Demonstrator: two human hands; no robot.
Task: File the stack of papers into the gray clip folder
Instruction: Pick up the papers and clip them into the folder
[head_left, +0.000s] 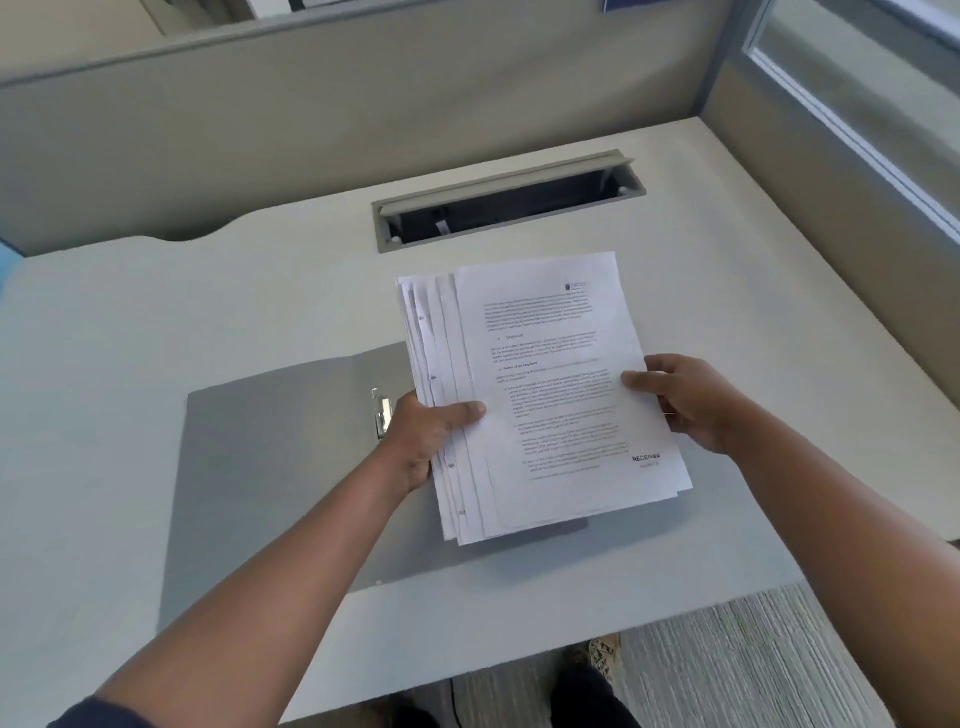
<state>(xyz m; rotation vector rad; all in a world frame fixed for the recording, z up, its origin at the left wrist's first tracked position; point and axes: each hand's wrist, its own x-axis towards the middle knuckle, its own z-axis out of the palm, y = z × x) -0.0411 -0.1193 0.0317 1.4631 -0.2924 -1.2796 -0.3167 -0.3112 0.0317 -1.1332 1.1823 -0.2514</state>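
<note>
A: The gray clip folder lies open and flat on the pale desk, left of centre in the frame, with its silver metal clip standing at the spine.

B: And the hands?

A: The left hand grips the left edge of the fanned stack of white printed papers — thumb on top, fingers beneath. The stack sits mid-frame over the folder's right half; whether its lower edge touches the folder I cannot tell. The right hand clasps the right edge the same way.

B: The sheets look uneven.

A: They are splayed along the left side. I'd judge the step is best done by tapping the edges square first — then lining up the punched margin with the clip before lowering, keeping both grips firm so nothing slides.
</note>
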